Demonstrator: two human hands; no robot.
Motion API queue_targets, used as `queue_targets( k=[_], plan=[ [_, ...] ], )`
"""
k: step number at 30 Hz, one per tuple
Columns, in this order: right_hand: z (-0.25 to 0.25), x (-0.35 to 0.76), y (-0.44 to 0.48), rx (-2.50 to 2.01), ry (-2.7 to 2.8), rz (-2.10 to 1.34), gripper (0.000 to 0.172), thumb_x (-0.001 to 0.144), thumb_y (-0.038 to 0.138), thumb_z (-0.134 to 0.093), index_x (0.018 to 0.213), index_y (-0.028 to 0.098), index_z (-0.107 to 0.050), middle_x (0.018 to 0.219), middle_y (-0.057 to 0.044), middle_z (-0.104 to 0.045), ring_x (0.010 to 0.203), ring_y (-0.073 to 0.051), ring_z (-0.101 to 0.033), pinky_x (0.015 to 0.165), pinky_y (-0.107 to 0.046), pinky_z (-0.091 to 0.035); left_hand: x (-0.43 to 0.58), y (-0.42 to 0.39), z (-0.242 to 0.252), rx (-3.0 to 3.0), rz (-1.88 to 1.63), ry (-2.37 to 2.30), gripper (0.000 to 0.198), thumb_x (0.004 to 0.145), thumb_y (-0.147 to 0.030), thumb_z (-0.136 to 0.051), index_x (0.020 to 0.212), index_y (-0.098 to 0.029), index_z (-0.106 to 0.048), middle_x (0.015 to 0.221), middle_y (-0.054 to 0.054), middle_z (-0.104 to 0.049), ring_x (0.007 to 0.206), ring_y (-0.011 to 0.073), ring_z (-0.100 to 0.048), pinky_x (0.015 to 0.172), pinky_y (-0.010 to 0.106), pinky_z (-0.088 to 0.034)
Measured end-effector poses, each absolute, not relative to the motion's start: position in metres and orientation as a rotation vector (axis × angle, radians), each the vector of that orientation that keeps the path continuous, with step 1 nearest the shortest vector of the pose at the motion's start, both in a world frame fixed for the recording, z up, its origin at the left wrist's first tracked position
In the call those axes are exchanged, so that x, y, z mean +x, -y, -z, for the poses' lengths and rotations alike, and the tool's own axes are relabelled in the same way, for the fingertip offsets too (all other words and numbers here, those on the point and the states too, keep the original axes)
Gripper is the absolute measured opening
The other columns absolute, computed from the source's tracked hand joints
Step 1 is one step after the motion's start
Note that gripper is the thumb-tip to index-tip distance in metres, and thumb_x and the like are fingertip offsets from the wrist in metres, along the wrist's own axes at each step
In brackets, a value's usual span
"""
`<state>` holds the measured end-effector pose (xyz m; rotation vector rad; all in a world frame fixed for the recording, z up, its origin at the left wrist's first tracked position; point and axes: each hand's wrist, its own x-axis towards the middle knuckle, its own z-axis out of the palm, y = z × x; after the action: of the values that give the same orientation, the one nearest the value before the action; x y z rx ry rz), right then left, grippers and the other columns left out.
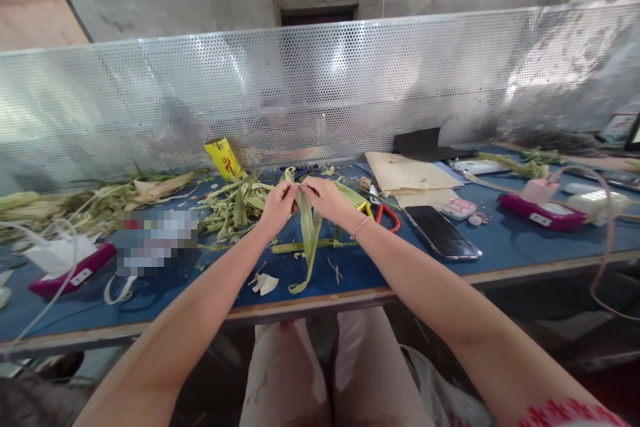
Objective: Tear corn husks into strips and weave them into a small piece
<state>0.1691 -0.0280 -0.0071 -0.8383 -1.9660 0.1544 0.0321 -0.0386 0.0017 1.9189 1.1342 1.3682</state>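
Note:
Both hands meet over the middle of the blue table point(195, 293), pinching the top of a long green leaf strip point(311, 240) that looks like corn husk. My left hand point(281, 203) is closed on it from the left, and my right hand point(323, 197) from the right. Below them the strip hangs in two tails, one curling near the table's front edge. A pile of cut green husk pieces point(233, 210) lies just left of my left hand. Beside my right wrist are scissors with red and yellow handles point(387, 217), partly hidden. A green stalk point(290, 248) lies behind the strip.
A black phone point(443, 232), a pink case point(459, 208) and brown paper point(410, 173) lie to the right. Purple power strips point(543, 211) with cables stand at both sides. A yellow box point(223, 158) leans near the perforated metal screen point(350, 80). More husks point(100, 203) lie left.

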Motion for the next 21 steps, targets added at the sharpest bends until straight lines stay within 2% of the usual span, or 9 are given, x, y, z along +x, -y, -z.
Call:
queue_targets(
  k=[5, 9, 15, 21],
  plan=[
    [0.008, 0.168, 0.028, -0.767, 1.969, -0.137, 0.025, 0.086, 0.024, -0.037, 0.063, 0.018, -0.043, 0.062, 0.001, -0.046, 0.063, -0.011, -0.044, 0.064, -0.023, -0.034, 0.034, 0.039, -0.001, 1.876, -1.383, -1.113, 0.025, 0.08, -0.026, -0.043, 0.057, -0.018, -0.041, 0.039, -0.006, -0.038, 0.037, 0.0076, -0.038, 0.041, 0.021, -0.031],
    [0.008, 0.168, 0.03, -0.753, 1.957, -0.033, 0.023, 0.087, 0.023, -0.038, 0.071, 0.017, -0.054, 0.071, -0.003, -0.053, 0.072, -0.013, -0.049, 0.069, -0.024, -0.038, 0.038, 0.034, 0.005, 1.661, -1.44, -1.033, 0.022, 0.079, -0.026, -0.043, 0.059, -0.019, -0.04, 0.041, -0.007, -0.034, 0.035, 0.0067, -0.034, 0.038, 0.02, -0.028],
    [0.002, 0.174, 0.038, -0.62, 2.094, 0.204, 0.026, 0.087, 0.02, -0.036, 0.085, 0.02, -0.062, 0.086, -0.006, -0.06, 0.085, -0.016, -0.052, 0.084, -0.032, -0.04, 0.039, 0.026, 0.007, 1.328, -1.576, -1.074, 0.022, 0.074, -0.029, -0.049, 0.059, -0.019, -0.037, 0.047, -0.007, -0.038, 0.039, 0.0054, -0.038, 0.04, 0.018, -0.033],
    [-0.006, 0.175, 0.054, -0.407, 2.078, 0.148, 0.029, 0.088, 0.024, -0.036, 0.09, 0.025, -0.064, 0.091, -0.004, -0.063, 0.089, -0.014, -0.056, 0.083, -0.033, -0.045, 0.022, 0.013, -0.002, 0.963, -1.626, -1.156, 0.022, 0.074, -0.022, -0.045, 0.055, -0.019, -0.035, 0.041, -0.006, -0.036, 0.034, 0.0058, -0.036, 0.038, 0.019, -0.033]
  ],
)
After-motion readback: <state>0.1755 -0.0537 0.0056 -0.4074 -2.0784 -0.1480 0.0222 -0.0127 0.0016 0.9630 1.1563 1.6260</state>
